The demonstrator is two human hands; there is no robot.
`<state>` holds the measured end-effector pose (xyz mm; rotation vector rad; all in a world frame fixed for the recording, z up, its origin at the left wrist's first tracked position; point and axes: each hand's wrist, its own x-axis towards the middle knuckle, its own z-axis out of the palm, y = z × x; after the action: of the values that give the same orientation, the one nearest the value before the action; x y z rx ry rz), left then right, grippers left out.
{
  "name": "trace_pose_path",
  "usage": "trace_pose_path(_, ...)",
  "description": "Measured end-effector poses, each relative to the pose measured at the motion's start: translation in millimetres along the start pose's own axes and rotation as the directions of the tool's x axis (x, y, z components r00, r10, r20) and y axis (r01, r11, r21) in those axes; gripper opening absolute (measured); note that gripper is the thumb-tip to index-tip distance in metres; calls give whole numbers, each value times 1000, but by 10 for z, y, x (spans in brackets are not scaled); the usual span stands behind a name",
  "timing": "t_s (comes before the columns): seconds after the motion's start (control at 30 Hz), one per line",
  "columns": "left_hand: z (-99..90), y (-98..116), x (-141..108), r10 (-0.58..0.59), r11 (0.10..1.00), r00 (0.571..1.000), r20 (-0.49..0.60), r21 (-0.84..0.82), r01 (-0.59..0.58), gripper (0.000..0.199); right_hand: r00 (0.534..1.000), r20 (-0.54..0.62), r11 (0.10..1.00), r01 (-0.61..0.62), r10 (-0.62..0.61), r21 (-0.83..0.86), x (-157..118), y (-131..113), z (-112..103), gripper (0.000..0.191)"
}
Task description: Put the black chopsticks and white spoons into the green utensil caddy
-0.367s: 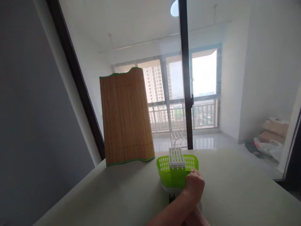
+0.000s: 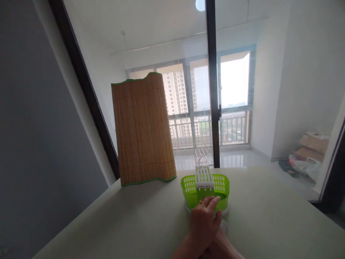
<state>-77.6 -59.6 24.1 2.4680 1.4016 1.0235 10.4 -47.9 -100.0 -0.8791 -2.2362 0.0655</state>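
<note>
A bright green basket (image 2: 185, 194) with slotted sides and a pale base stands on the table. A white slotted rack (image 2: 204, 177) sits across its middle. My left hand (image 2: 203, 217) is in front of the basket, its fingers over the near rim and its thumb apart. I see nothing held in it. My right forearm (image 2: 223, 246) crosses beneath the left wrist, and the left hand and arm hide the right hand. Beside the wrists, a whitish, see-through round thing (image 2: 224, 226) shows in part; its kind is unclear.
A bamboo mat (image 2: 142, 129) with green edging stands curved on the pale table (image 2: 151, 216), left of the basket. Behind are a dark-framed glass door (image 2: 212, 90) and a wire rack (image 2: 203, 154). Boxes and bags (image 2: 309, 151) lie on the floor at the right.
My left hand has moved left along the basket's front, from a closed shape to fingers more stretched out. Dark prongs seen below the basket are now hidden. The view has tilted slightly.
</note>
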Motion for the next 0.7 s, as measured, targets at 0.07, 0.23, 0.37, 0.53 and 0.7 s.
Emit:
trace_pose_path(0.07, -192, -197, -299, -167, 986, 985, -31, 11, 167, 38, 993, 120, 1000, 8, -8, -1, 26, -128, -93, 35)
trace_pose_path(0.23, -353, -482, -950, -474, 881, 871, 128, 79, 467, 30, 962, 268, 998, -46, 53, -34, 89, -286, -312, 11)
trace_pose_path(0.37, -272, -431, -1168, -540, 841, 801, 257, 177, 511, 29, 958, 282, 999, -41, 47, -28, 84, -277, -391, 10)
trace_pose_path(0.53, -221, -416, -1179, -567, 823, 772, 288, 236, 517, 29, 956, 288, 998, -46, 57, -43, 79, -257, -392, 8)
trace_pose_path(0.7, -252, -462, -1196, -576, 817, 762, 297, 250, 520, 27, 953, 299, 999, -34, 43, -33, 73, -257, -388, 10)
